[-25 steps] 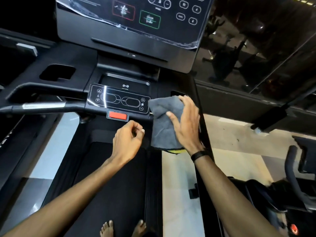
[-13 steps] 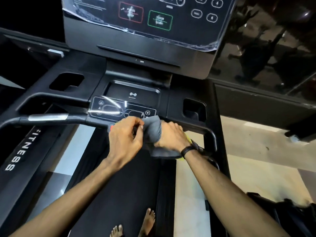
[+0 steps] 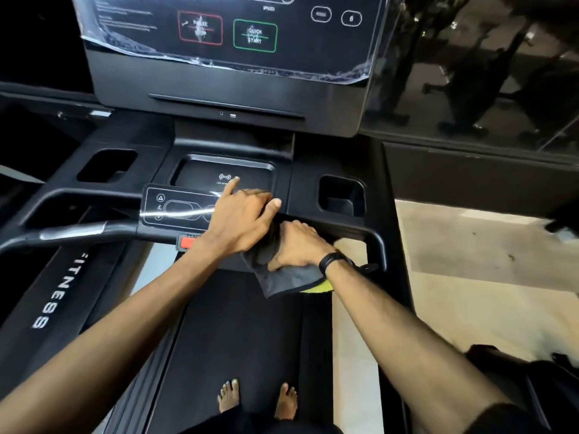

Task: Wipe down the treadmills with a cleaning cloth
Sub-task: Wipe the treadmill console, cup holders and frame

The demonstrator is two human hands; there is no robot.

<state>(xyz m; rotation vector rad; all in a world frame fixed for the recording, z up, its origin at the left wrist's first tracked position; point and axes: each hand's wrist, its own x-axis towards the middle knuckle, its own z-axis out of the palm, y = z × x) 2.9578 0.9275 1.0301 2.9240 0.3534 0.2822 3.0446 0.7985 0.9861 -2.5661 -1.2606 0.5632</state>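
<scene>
I stand on a black treadmill, its belt point(image 3: 235, 333) under my bare feet point(image 3: 228, 399). A grey cleaning cloth point(image 3: 288, 280) with a yellow edge is bunched at the right end of the small control panel point(image 3: 175, 209) on the front crossbar. My right hand point(image 3: 297, 245) grips the cloth from above, and a flap of it hangs below the wrist. My left hand point(image 3: 241, 220) lies over the cloth's upper end and the panel, fingers curled on it. Its index finger stretches toward the shallow tray point(image 3: 200, 173).
The big console screen point(image 3: 250, 36), under wrinkled plastic film, rises just ahead. Cup holders sit at left point(image 3: 106, 166) and right point(image 3: 341, 195). A silver-banded handlebar point(image 3: 72, 234) runs left, with a red stop tab point(image 3: 188, 242) under the panel. Pale floor point(image 3: 470, 277) lies to the right.
Both hands closed in on the cloth and slid up onto the panel's right end. My left hand went from empty to lying over the cloth. The view moved closer to the console.
</scene>
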